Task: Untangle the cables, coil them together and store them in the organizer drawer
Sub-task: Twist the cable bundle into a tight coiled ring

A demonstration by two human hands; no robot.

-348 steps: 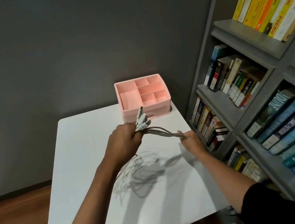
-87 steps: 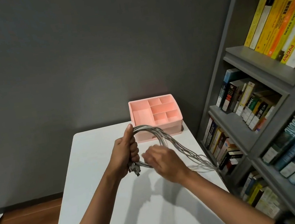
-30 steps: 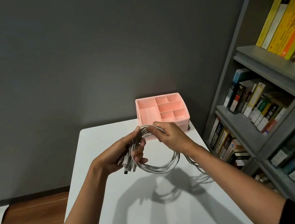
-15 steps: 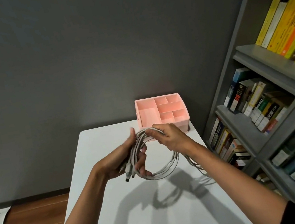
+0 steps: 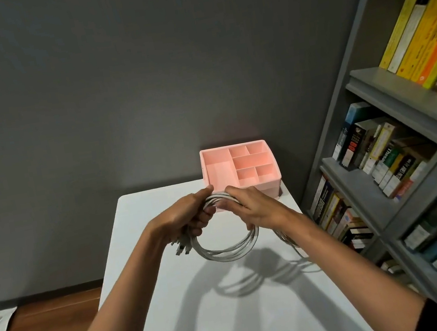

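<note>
Both forearms extend forward, converging. The left hand (image 5: 188,218) and right hand (image 5: 253,208) are raised, close together, fingers curled in a grip.

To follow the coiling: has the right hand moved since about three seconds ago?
Yes. The right hand went away from the person; it now overlaps the pink organizer's front edge, having been clearly short of it before.

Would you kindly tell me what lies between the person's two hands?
In the head view, the top of the cable coil bridges the gap between left hand and right hand; both grip it.
</note>
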